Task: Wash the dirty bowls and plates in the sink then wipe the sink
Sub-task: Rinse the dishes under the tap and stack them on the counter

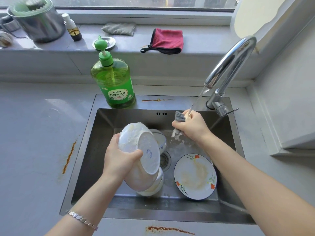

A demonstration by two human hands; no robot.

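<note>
Left grip: the left hand (pixel 119 159) curls round the lower rim of a white dish (pixel 141 147), with the thumb across its underside and the fingers hidden behind.
Right grip: the right hand (pixel 190 125) is fisted round a grey scrubber (pixel 179 116) under the water stream (pixel 197 99) from the faucet (pixel 235 58).
Dish position: tilted with its base toward the camera, over the left of the sink (pixel 95 150) and just above stacked bowls (pixel 150 186).
Doing it well: probably squeeze the scrubber through under the stream, and hold the soapy dish firmly over the basin, since the glaze looks slippery.
Dish look: suds and a yellowish film near the upper rim, with a blue mark on the base.
Left to wash: a floral plate (pixel 195 176), smeared yellowish, lies right of the drain.
</note>
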